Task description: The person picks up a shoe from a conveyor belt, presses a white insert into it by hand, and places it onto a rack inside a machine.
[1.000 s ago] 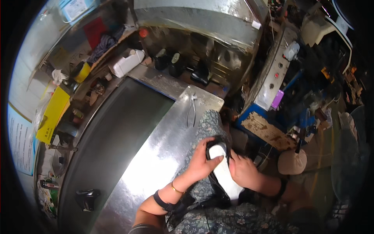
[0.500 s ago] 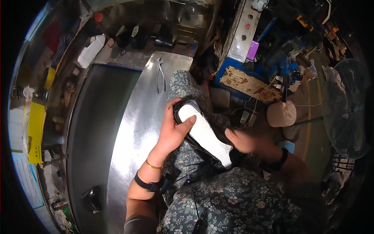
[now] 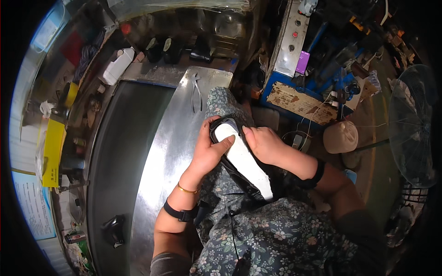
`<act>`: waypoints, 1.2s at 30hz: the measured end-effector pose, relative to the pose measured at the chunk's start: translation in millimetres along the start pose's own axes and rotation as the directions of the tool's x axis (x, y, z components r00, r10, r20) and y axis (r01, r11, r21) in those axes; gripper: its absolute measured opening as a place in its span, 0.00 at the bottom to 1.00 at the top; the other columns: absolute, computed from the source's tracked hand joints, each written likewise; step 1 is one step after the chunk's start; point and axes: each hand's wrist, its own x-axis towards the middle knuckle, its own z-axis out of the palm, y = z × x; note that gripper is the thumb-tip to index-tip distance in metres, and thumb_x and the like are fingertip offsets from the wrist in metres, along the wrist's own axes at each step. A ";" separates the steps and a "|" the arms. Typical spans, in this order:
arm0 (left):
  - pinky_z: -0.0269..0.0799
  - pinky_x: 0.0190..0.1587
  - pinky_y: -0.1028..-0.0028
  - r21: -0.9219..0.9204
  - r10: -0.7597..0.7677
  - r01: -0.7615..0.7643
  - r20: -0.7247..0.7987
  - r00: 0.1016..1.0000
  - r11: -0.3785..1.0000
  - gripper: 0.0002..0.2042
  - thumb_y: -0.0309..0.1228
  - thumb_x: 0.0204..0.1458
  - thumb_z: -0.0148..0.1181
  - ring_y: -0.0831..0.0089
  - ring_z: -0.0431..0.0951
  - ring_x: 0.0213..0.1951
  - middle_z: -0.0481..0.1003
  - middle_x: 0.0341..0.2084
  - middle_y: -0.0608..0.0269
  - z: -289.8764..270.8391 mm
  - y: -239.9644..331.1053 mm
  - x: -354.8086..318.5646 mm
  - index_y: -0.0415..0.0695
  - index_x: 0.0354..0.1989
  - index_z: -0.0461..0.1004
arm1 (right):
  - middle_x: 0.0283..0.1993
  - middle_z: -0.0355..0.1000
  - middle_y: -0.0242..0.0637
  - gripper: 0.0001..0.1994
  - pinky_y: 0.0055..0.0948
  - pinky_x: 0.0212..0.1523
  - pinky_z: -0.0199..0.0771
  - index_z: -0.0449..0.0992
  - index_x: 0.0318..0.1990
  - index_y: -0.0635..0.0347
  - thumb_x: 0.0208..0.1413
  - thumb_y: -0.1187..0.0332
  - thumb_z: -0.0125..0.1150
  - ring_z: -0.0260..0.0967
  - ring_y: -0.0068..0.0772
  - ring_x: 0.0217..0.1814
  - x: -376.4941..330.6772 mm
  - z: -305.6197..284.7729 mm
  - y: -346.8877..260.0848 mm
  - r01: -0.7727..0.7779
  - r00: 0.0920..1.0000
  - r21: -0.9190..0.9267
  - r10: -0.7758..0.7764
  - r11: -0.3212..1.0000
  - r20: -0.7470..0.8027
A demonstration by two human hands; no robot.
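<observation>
Head view: left hand (image 3: 208,151) clasps, right hand (image 3: 267,146) pinches a black shoe (image 3: 240,156) over the lap (image 3: 212,192).
Table (image 3: 159,152) just left of the grip, edge along the lap; fan (image 3: 413,126) well apart rightward. White sole (image 3: 250,169) up, long axis slanting, broad end far-left.

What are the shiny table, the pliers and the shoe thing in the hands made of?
Smooth silver tabletop: probably bare metal, reflecting bright glare. Slim silver pliers: likely metal too, with a dull shine. Long black and white shoe piece: creased, glossy black part may be leather or imitation leather; flat, matt white face could be board or foam.
</observation>
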 end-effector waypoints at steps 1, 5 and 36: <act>0.68 0.55 0.74 -0.002 -0.005 0.005 -0.009 1.000 1.000 0.30 0.25 0.51 0.68 0.74 0.69 0.51 0.69 0.51 0.59 -2.1 -3.4 -1.4 0.38 0.62 0.61 | 0.26 0.76 0.45 0.18 0.41 0.32 0.76 0.76 0.33 0.66 0.67 0.62 0.44 0.75 0.51 0.28 2.7 -6.2 -12.7 0.004 1.000 0.004 -0.004 1.000 0.009; 0.68 0.55 0.73 0.142 0.056 -0.052 -0.018 0.998 0.988 0.30 0.25 0.51 0.68 0.73 0.69 0.52 0.69 0.51 0.58 -1.2 -4.8 7.1 0.37 0.61 0.61 | 0.24 0.74 0.41 0.12 0.39 0.24 0.74 0.74 0.27 0.66 0.58 0.67 0.54 0.75 0.37 0.24 14.2 -12.8 -38.0 0.177 0.984 -0.453 -0.152 0.874 0.092; 0.74 0.40 0.50 0.723 0.332 0.015 -0.335 0.882 0.691 0.27 0.33 0.61 0.48 0.38 0.78 0.36 0.76 0.38 0.32 40.5 -45.3 -81.9 0.30 0.66 0.55 | 0.68 0.56 0.67 0.39 0.41 0.63 0.65 0.40 0.74 0.64 0.65 0.59 0.55 0.59 0.63 0.69 -56.2 45.7 -56.3 -0.128 0.964 0.571 0.237 0.811 -0.120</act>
